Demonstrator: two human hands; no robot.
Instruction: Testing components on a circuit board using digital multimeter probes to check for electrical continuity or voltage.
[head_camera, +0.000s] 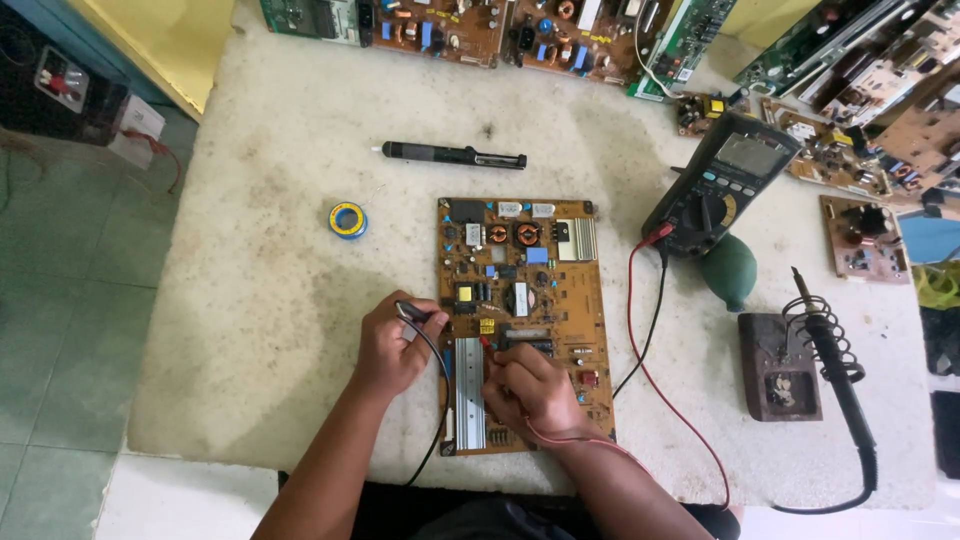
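The circuit board (522, 320) looks brown and matt, with shiny metal fins at 7 o'clock. The table (280, 250) looks rough like stone.

A brown circuit board (523, 320) dotted with blue, yellow and silver parts is being shown on a pale speckled worktop (290, 250). A red lead (668, 395) and a black lead (437, 350) are being held against it. A dark grey multimeter (722, 182), a dark green rubber bulb (729, 270) and a blue-and-yellow tape roll (348, 219) are being displayed nearby.
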